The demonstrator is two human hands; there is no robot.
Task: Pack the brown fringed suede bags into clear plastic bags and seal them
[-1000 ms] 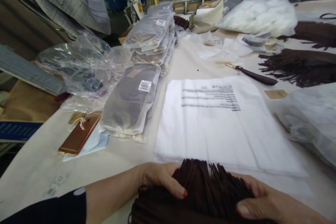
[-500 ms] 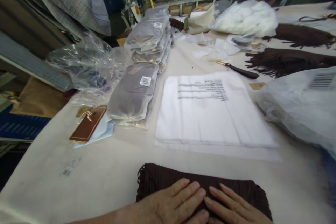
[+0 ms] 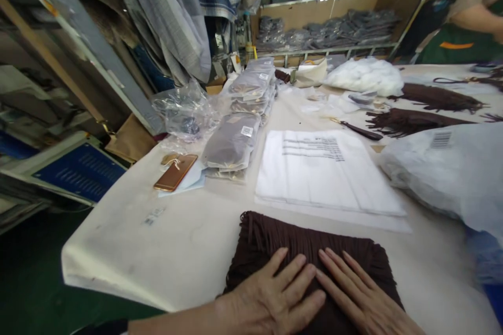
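A dark brown fringed piece (image 3: 275, 235) lies flat on the white table (image 3: 176, 241) right in front of me. My left hand (image 3: 271, 298) rests flat on it with fingers stretched out. My right hand (image 3: 361, 298) lies flat beside it on the same piece, fingers also extended. Neither hand holds anything. Just beyond the piece lies a stack of white printed bags (image 3: 322, 172).
Packed grey bags (image 3: 236, 141) are stacked at left centre, with a phone (image 3: 175, 172) beside them. More brown fringe pieces (image 3: 408, 120) and a dark-handled tool (image 3: 357, 129) lie at the right, plus a large plastic bag (image 3: 444, 167). Another person (image 3: 471, 15) stands far right.
A second ago both hands gripped the bunched fringe; now it lies flattened and both hands rest open on it. The view has pulled back and risen, showing more of the room.
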